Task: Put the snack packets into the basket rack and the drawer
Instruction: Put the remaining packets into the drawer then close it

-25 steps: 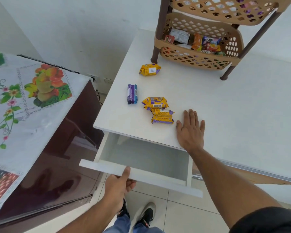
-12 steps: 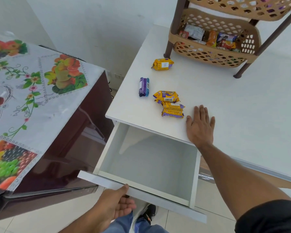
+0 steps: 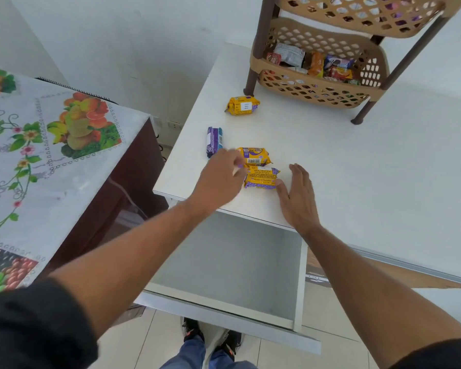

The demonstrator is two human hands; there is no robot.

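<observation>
Several snack packets lie on the white table [image 3: 357,166]: a yellow one [image 3: 242,105] near the rack, a purple one [image 3: 214,141] at the left edge, and two yellow ones [image 3: 256,156] [image 3: 261,178] side by side. My left hand [image 3: 221,177], fingers apart, hovers at the left of the two yellow packets. My right hand [image 3: 297,195] lies open just right of the nearer packet, thumb touching it. Below the tabletop the white drawer [image 3: 224,302] stands pulled out with nothing inside. The tan basket rack [image 3: 317,94] at the back holds several packets in its lower basket.
A dark cabinet with a fruit-print cloth [image 3: 51,145] stands close to the left of the table. My shoes [image 3: 210,334] are on the tiled floor under the drawer front. The rack's brown legs [image 3: 362,113] rest on the table.
My left hand let go of the drawer front and rose to the two yellow packets. My right hand slid left to touch the nearer packet. The drawer came further out.
</observation>
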